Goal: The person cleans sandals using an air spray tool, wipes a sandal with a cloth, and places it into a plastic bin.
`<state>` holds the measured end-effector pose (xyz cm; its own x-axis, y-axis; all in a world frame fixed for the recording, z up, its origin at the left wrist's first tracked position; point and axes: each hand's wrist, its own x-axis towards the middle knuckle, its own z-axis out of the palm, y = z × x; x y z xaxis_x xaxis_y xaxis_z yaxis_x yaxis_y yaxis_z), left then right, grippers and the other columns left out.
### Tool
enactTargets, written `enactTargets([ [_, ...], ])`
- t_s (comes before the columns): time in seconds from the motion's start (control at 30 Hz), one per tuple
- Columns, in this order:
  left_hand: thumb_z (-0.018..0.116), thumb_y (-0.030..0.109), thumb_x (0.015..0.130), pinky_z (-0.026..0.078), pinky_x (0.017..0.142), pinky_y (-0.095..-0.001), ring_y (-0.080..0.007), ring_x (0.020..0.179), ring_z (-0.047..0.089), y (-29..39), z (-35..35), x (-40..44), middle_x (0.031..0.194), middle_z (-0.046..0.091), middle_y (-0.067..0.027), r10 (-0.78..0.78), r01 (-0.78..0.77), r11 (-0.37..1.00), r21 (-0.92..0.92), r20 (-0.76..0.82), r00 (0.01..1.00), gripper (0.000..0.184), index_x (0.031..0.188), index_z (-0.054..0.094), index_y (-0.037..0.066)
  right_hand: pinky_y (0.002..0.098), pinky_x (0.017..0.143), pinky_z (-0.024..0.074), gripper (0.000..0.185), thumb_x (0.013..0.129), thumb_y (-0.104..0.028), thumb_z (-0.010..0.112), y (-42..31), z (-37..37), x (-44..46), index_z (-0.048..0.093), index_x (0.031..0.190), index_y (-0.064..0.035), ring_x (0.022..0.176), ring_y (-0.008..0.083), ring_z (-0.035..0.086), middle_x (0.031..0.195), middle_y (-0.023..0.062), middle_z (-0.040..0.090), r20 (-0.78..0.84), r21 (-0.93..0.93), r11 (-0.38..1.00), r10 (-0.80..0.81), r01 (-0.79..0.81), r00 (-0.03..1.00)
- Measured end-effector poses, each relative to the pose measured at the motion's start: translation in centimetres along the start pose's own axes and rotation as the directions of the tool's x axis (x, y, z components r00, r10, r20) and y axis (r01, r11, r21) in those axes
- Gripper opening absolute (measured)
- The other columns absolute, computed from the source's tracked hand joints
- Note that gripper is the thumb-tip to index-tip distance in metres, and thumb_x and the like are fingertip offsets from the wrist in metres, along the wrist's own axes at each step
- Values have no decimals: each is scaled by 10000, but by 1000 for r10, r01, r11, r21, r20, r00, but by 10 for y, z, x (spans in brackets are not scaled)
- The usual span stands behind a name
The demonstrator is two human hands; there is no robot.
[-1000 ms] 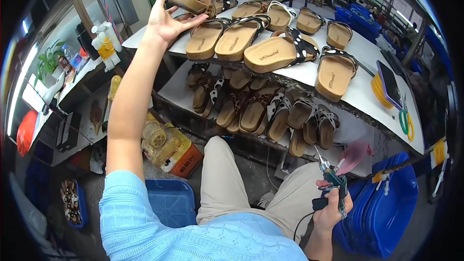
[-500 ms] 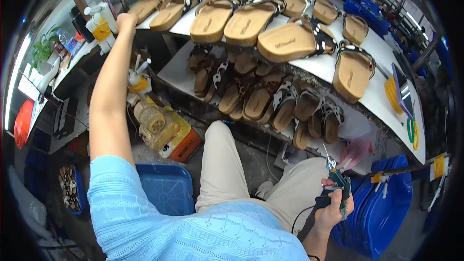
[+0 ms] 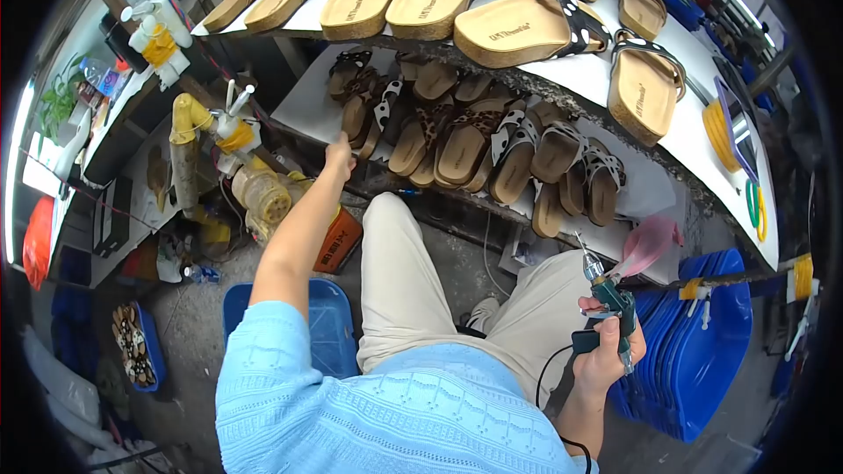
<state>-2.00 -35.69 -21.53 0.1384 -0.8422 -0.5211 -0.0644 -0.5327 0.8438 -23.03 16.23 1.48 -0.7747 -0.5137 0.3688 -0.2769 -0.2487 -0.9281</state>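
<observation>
My left hand (image 3: pixel 340 158) is at the front edge of the lower shelf, close to the heel of a brown sandal (image 3: pixel 355 119). Its fingers are small and partly turned away, so whether they grip the sandal does not show. My right hand (image 3: pixel 606 358) is wrapped round a green electric screwdriver (image 3: pixel 614 305), held upright by my right thigh. A thin metal bit points up from it, and a black cord trails down. On the tabletop above, several tan-soled sandals (image 3: pixel 514 31) with spotted or leopard straps lie in rows.
More sandals crowd the lower shelf (image 3: pixel 303 110). A yellow and orange machine (image 3: pixel 337 241) stands on the floor beyond my left forearm. A blue bin (image 3: pixel 329 325) is beside my left leg; stacked blue tubs (image 3: pixel 716 351) stand at right. A pink bag (image 3: pixel 648 244) hangs near the screwdriver tip.
My left hand has moved down and right, from the tabletop's left end to the lower shelf's edge. The view has tilted down slightly. My right hand keeps holding the electric screwdriver.
</observation>
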Motion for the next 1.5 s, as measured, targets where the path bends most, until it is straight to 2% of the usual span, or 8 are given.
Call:
enactTargets([
  [0.37, 576, 161, 973, 570, 722, -399, -288, 1103, 589, 23, 20, 38, 1227, 588, -174, -293, 308, 919, -245, 96, 951, 268, 1206, 549, 30, 346, 756, 551, 296, 893, -199, 708, -3, 10, -15, 673, 963, 87, 816, 236, 683, 903, 181, 704, -48, -5, 1000, 19, -20, 999],
  [0.53, 775, 162, 836, 483, 961, -433, -345, 1276, 516, 19, 19, 56, 1408, 511, -258, 209, -187, 908, 375, -18, 978, 603, 1360, 545, -29, 327, 746, 539, 281, 886, -183, 710, -8, 30, -10, 681, 938, 91, 800, 227, 678, 900, 172, 708, 27, -20, 999, 41, -40, 999],
  [0.8, 790, 139, 798, 497, 967, -403, -296, 1147, 608, 52, 43, 29, 1313, 598, -194, 624, -613, 736, 289, 61, 779, 676, 1343, 490, -126, 328, 741, 522, 372, 914, -219, 654, -28, 14, -7, 645, 1050, 127, 810, 228, 670, 906, 183, 702, -107, -155, 986, -72, 55, 992],
  [1.03, 653, -2, 749, 539, 917, -414, -286, 1071, 630, 57, 41, 82, 1182, 616, -153, 264, -45, 891, -451, 435, 861, 554, 1289, 529, -31, 366, 778, 551, 313, 925, -181, 665, -19, 21, -10, 635, 1009, 120, 843, 304, 710, 922, 233, 697, -175, 59, 998, -18, 28, 984],
  [1.17, 559, -6, 875, 551, 945, -507, -346, 1143, 594, 49, 20, -60, 1209, 581, -145, 651, -269, 681, -681, 396, 647, 452, 1318, 501, 62, 351, 764, 545, 333, 910, -218, 696, -11, 32, -15, 656, 1007, 98, 831, 264, 698, 910, 205, 698, -106, -46, 996, -78, 73, 991],
  [1.23, 626, 205, 952, 506, 1013, -555, -344, 1192, 573, 47, 2, -134, 1287, 566, -139, 657, -141, 641, -754, 443, 610, 464, 1374, 473, 89, 329, 723, 521, 310, 886, -209, 720, -7, 34, -17, 671, 957, 89, 796, 221, 668, 912, 186, 697, -26, -130, 987, -97, 93, 995],
  [1.3, 602, 557, 933, 398, 1090, -639, -382, 1298, 499, 41, -16, -176, 1409, 509, -135, 667, 427, 474, -770, 631, 397, 714, 1465, 408, 123, 324, 707, 509, 297, 870, -200, 737, -9, 43, -15, 672, 918, 86, 781, 213, 654, 915, 183, 695, 36, -151, 982, -109, 113, 993],
  [1.5, 644, 751, 777, 335, 1141, -574, -411, 1345, 412, 22, -30, -271, 1469, 421, -211, 553, 587, 447, -675, 724, 412, 1075, 1497, 330, 18, 348, 677, 494, 290, 714, -91, 866, -19, 58, 2, 616, 783, 39, 768, 262, 660, 927, 176, 671, 425, -78, 872, -409, 482, 808],
])
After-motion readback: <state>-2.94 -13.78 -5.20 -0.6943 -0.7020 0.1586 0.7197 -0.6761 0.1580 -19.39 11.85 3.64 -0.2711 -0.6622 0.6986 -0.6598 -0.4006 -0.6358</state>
